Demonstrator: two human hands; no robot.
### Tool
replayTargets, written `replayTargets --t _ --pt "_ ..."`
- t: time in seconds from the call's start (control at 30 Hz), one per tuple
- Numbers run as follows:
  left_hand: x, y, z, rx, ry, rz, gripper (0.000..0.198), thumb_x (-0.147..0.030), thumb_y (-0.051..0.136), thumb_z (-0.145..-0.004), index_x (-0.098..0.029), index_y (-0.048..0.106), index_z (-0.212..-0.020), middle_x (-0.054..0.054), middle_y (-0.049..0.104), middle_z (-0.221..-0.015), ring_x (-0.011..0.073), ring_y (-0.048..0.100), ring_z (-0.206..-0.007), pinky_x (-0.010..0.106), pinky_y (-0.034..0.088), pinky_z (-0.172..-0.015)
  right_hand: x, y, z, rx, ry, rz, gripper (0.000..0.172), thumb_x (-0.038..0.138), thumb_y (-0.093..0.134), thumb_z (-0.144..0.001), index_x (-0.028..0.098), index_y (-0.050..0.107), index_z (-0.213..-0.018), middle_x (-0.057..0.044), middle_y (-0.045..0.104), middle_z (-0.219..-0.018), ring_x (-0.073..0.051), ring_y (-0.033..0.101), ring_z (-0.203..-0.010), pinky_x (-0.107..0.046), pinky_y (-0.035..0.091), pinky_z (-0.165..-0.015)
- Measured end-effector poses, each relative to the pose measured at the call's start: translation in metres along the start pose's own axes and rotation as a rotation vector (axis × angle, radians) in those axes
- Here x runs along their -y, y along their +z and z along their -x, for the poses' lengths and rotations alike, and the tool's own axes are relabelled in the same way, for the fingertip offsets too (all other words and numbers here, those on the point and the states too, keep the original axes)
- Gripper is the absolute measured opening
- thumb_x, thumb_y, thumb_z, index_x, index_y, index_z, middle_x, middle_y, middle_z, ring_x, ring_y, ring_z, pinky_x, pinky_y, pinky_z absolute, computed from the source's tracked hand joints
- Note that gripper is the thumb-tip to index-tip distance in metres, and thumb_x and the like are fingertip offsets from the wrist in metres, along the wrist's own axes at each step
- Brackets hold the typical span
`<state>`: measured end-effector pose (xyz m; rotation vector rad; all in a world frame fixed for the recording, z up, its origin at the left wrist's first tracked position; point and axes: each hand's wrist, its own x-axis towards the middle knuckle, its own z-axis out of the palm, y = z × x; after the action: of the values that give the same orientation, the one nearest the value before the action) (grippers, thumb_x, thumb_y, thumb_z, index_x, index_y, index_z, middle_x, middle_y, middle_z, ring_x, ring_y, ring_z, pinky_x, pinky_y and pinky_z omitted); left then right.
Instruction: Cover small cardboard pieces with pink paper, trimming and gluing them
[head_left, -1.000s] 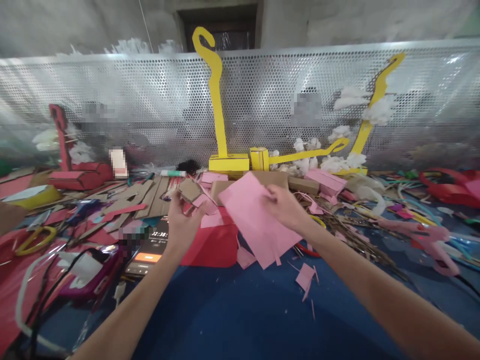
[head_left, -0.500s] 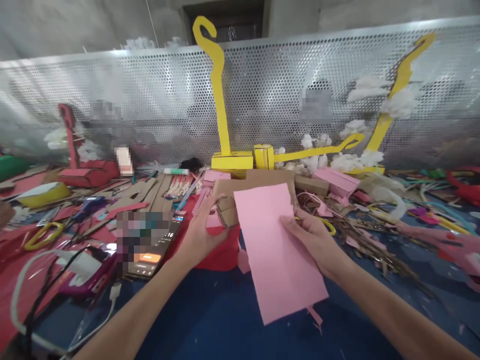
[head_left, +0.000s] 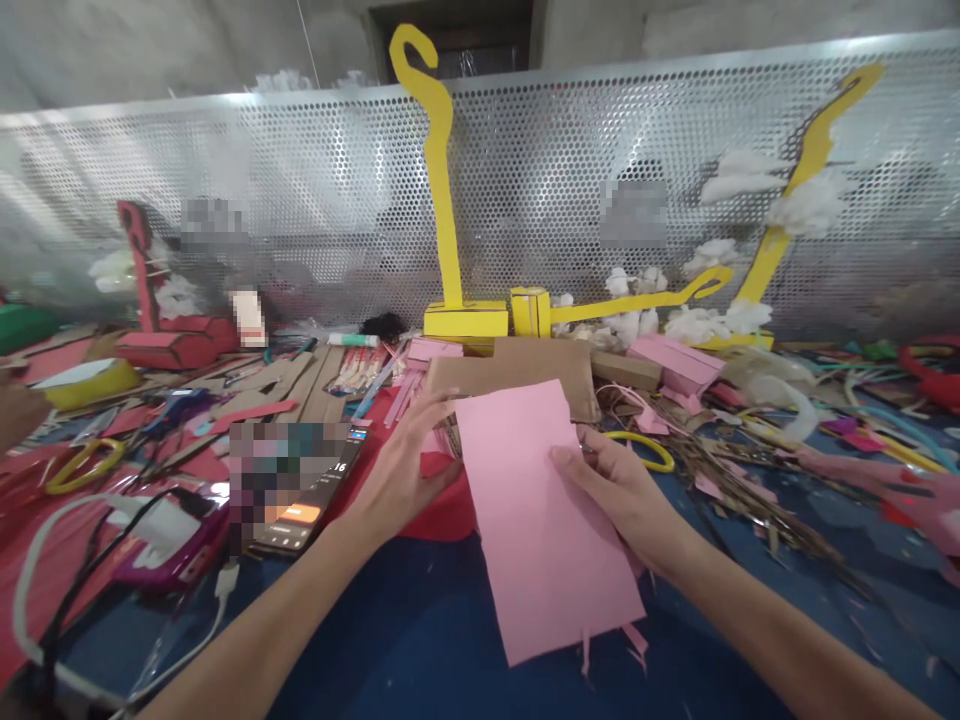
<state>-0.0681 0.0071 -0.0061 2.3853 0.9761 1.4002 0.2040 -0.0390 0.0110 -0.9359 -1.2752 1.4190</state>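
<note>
A pink sheet of paper [head_left: 536, 550], tilted and facing me, is pinched at its right edge by my right hand [head_left: 626, 480], thumb in front and fingers behind. Left of the sheet, my left hand [head_left: 401, 465] curves its fingers and thumb around a small brown cardboard piece [head_left: 451, 440]. Most of that piece is hidden behind the paper. Thin pink paper strips [head_left: 636, 640] show below the sheet's lower edge. Red paper [head_left: 442, 515] lies on the blue table beneath my left hand.
A lit phone [head_left: 300, 500] and a purple device with cables [head_left: 176, 545] lie at left. Yellow hook-topped stands [head_left: 442, 200] rise at the back before a perforated metal panel [head_left: 525, 180]. Yellow scissors handles [head_left: 660, 452] and scraps lie right. Another person's hand [head_left: 22, 415] shows far left.
The pink sheet and my right hand have moved slightly left and down. The sheet now covers more of the cardboard piece at my left hand.
</note>
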Motion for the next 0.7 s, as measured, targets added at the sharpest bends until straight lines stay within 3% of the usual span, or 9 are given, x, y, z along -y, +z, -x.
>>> replayTargets --t 0.13,0.23,0.3,0.4,0.5,0.6,0.7 --pt "0.004 0.0 0.0 0.013 0.084 0.045 0.058 -0.015 0.07 -0.09 -0.03 0.047 -0.141 0.014 0.048 -0.157 0.0303 0.044 -0.148 0.056 0.038 -0.118 0.001 0.002 0.001 -0.005 0.023 -0.002 0.047 0.052 0.077 -0.087 0.022 0.064 -0.122 -0.009 0.081 -0.101 -0.021 0.076 -0.073 -0.03 0.06 -0.062" --pt "0.003 0.003 0.002 -0.082 0.027 0.034 0.064 -0.017 0.078 -0.084 -0.03 0.049 -0.139 0.014 0.05 -0.152 0.0315 0.048 -0.143 0.053 0.045 -0.112 0.002 0.003 0.001 -0.043 0.008 -0.04 0.046 0.05 0.079 -0.086 0.023 0.065 -0.121 -0.008 0.081 -0.106 -0.022 0.077 -0.078 -0.031 0.061 -0.068" --pt "0.0 0.004 0.001 -0.187 -0.092 0.117 0.067 -0.021 0.084 -0.079 -0.029 0.051 -0.137 0.014 0.051 -0.149 0.031 0.052 -0.138 0.047 0.05 -0.105 0.004 0.002 -0.001 -0.104 -0.02 -0.085 0.045 0.049 0.081 -0.084 0.024 0.067 -0.119 -0.007 0.081 -0.107 -0.021 0.077 -0.079 -0.031 0.062 -0.069" --pt "-0.004 0.002 -0.006 -0.284 -0.312 0.472 0.066 -0.027 0.084 -0.081 -0.032 0.049 -0.137 0.009 0.059 -0.139 0.0244 0.062 -0.121 0.037 0.055 -0.094 0.006 -0.003 -0.004 -0.232 -0.041 -0.165 0.044 0.046 0.085 -0.079 0.025 0.07 -0.114 -0.004 0.082 -0.103 -0.019 0.076 -0.072 -0.03 0.062 -0.068" --pt "-0.003 -0.003 -0.015 -0.371 -0.605 0.863 0.049 -0.038 0.079 -0.086 -0.031 0.055 -0.128 0.004 0.066 -0.12 0.0198 0.066 -0.101 0.03 0.057 -0.081 0.004 -0.009 -0.008 -0.331 -0.027 -0.208 0.04 0.042 0.088 -0.076 0.026 0.072 -0.109 -0.001 0.082 -0.094 -0.018 0.075 -0.069 -0.029 0.062 -0.065" --pt "0.0 -0.009 -0.019 -0.313 -0.885 1.161 0.037 -0.048 0.073 -0.09 -0.022 0.064 -0.115 0.008 0.07 -0.112 0.0198 0.068 -0.092 0.029 0.059 -0.073 -0.001 -0.014 -0.012 -0.357 0.004 -0.201 0.038 0.042 0.089 -0.074 0.025 0.073 -0.105 -0.003 0.082 -0.093 -0.02 0.076 -0.071 -0.03 0.062 -0.064" --pt "-0.001 -0.009 -0.018 -0.229 -0.936 1.266 0.033 -0.044 0.069 -0.094 -0.019 0.067 -0.116 0.011 0.072 -0.118 0.0226 0.071 -0.098 0.031 0.061 -0.078 -0.007 -0.015 -0.015 -0.348 0.028 -0.198 0.04 0.043 0.089 -0.074 0.024 0.072 -0.105 -0.004 0.082 -0.095 -0.021 0.076 -0.073 -0.032 0.063 -0.065"
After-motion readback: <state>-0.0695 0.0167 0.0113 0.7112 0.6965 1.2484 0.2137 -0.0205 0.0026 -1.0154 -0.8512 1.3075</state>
